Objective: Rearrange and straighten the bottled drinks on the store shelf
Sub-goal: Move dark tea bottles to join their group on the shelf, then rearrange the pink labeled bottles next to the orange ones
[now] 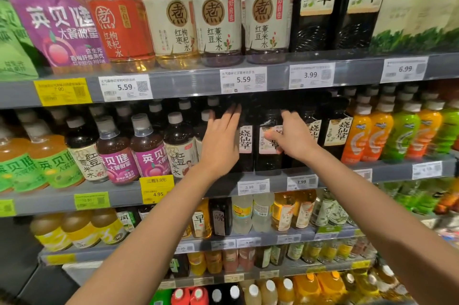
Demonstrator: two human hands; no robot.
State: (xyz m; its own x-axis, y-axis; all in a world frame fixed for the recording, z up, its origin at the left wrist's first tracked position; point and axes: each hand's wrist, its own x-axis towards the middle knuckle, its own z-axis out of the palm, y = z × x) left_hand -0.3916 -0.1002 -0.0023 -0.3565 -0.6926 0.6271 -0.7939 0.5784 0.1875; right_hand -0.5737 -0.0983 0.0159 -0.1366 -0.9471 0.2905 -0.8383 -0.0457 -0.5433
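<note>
On the second shelf stands a row of dark square bottles with pale labels. My left hand (219, 138) is open with its fingers straight, and lies flat against the left side of one dark bottle (246, 142). My right hand (294, 137) grips the neighbouring dark bottle (269, 155), with the thumb across its pink label and the fingers over its shoulder. More dark bottles (336, 130) stand to the right of that hand. Round dark-tea bottles with white caps (177, 145) stand to the left of my left hand.
Purple-label bottles (149, 153) and green-label juice (53, 168) fill the left of this shelf, and orange and green drinks (380, 135) fill the right. The shelf rail with price tags (253, 186) runs below. The upper shelf edge (188, 81) hangs just above my hands. Lower shelves hold more bottles.
</note>
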